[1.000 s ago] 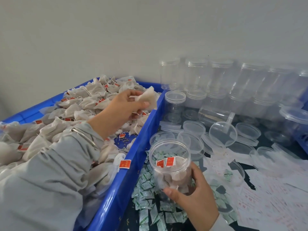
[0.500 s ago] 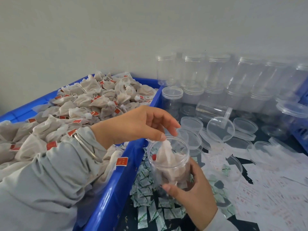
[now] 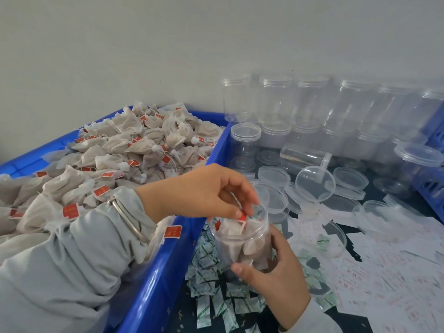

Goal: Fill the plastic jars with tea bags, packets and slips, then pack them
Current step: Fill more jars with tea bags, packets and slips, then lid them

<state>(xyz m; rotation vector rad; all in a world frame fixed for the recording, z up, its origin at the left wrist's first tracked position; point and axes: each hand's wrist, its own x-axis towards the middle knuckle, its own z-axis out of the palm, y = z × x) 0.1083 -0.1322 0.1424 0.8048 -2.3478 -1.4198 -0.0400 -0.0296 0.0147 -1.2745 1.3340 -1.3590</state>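
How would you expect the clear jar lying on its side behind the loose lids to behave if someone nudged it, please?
The clear jar on its side would probably roll, since its round wall rests on the table. It looks empty and thin-walled, so likely very light and easily knocked. It may bump the loose lids close beside it.

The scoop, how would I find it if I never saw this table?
Start at the blue bin of tea bags, then look right to the loose round lids before the stacked jars. The scoop lies among those lids. It alone has a short handle sticking out.
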